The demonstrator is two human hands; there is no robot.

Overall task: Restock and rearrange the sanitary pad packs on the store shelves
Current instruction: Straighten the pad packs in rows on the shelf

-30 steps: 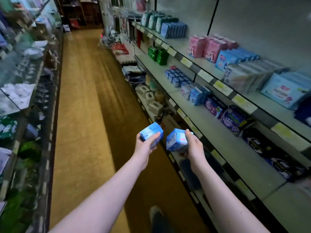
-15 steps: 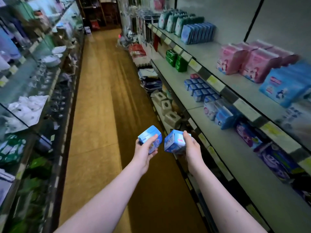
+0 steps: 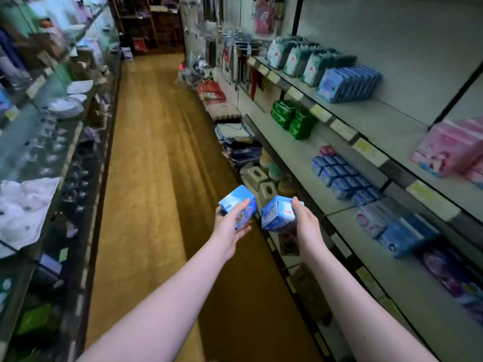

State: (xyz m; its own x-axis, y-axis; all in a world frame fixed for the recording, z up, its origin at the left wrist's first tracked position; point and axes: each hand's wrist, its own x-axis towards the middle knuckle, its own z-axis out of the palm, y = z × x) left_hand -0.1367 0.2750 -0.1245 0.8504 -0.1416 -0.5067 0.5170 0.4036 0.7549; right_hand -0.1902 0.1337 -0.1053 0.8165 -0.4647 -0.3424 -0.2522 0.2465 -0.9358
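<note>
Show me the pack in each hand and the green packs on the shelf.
Left pack (image 3: 236, 195), head view, on its top face.
Right pack (image 3: 274, 215), head view, on its front face.
Green packs (image 3: 300, 124), head view, on the nearest stack.

We hold the left pack (image 3: 236, 202) in our left hand (image 3: 230, 227) and the right pack (image 3: 277, 214) in our right hand (image 3: 308, 227), side by side above the aisle floor (image 3: 151, 152). The tiered shelves (image 3: 300, 163) run along our right, with small packs (image 3: 342, 176) in rows on the middle tier ahead of our hands. The opposite shelving (image 3: 52, 142) lines our left.
</note>
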